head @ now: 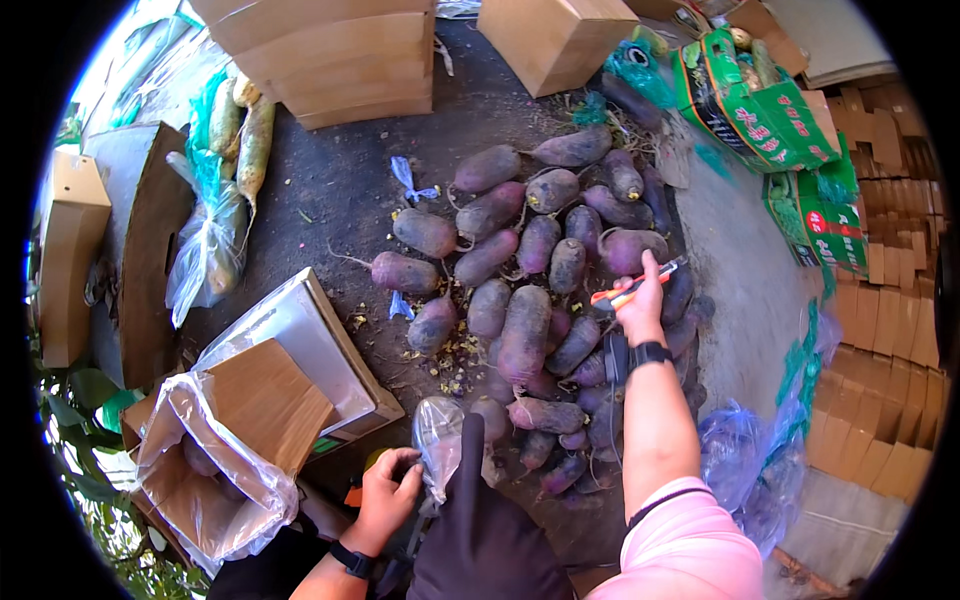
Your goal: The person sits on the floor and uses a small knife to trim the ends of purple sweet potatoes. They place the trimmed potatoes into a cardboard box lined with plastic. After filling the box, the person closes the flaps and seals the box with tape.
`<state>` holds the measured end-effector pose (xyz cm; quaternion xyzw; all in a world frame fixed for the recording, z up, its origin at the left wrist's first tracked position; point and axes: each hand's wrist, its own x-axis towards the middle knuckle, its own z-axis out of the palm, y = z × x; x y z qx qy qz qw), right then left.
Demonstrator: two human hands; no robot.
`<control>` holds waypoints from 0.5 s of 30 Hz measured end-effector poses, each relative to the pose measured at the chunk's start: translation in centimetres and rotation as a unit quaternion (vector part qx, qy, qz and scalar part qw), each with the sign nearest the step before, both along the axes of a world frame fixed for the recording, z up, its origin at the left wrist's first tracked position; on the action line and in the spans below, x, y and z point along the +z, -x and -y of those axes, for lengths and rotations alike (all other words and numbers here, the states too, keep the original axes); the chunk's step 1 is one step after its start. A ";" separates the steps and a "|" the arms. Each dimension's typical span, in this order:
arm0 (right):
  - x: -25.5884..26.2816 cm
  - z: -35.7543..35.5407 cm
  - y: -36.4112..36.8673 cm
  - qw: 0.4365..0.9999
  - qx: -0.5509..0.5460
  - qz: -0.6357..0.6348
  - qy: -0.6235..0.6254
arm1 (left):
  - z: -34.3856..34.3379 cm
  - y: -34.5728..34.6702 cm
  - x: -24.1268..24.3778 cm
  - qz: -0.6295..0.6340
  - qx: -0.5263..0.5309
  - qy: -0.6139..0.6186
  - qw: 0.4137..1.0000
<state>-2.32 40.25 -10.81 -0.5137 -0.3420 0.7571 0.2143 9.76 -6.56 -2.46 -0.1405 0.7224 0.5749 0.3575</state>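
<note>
My right hand point(641, 296) grips an orange and red utility knife point(628, 291), its tip pointing up and right. That hand is over the right side of a spread of dark purple radishes point(525, 330), close to one radish point(634, 251) at its fingertips; I cannot tell whether they touch. My left hand point(391, 480) is low in the picture with fingers curled, beside a clear plastic bag point(439, 439). Whether its fingers pinch the plastic is not plain. Left of it stands a carton point(281, 405) lined with clear plastic, with dark radishes partly visible inside.
A flat metal-topped box, perhaps a scale point(300, 337), sits behind the lined carton. Large cardboard boxes point(352, 60) stand ahead. Bagged pale radishes point(225, 187) lie at left. Green printed bags point(757, 112), blue plastic point(742, 465) and stacked flat cardboard point(877, 360) line the right.
</note>
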 end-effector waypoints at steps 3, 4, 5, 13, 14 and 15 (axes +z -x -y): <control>3.5 3.9 -2.6 0.976 0.199 -0.066 -0.057 | -4.2 4.6 3.6 -0.213 -0.105 -0.005 0.971; 5.1 6.3 -3.2 0.964 0.242 -0.066 -0.093 | -5.6 5.9 4.4 -0.251 -0.135 -0.016 0.958; 7.6 9.4 -3.3 0.947 0.287 -0.071 -0.125 | -6.7 6.9 5.2 -0.295 -0.137 -0.028 0.945; 11.5 21.2 -7.8 0.831 0.503 -0.128 -0.202 | -7.7 10.6 4.2 -0.112 -0.109 -0.182 0.971; 12.9 21.6 -7.7 0.773 0.574 -0.087 -0.256 | -6.9 10.3 3.8 -0.083 -0.096 -0.175 0.976; 13.3 21.6 -7.7 0.742 0.617 -0.057 -0.257 | -6.4 9.7 3.6 -0.082 -0.081 -0.166 0.979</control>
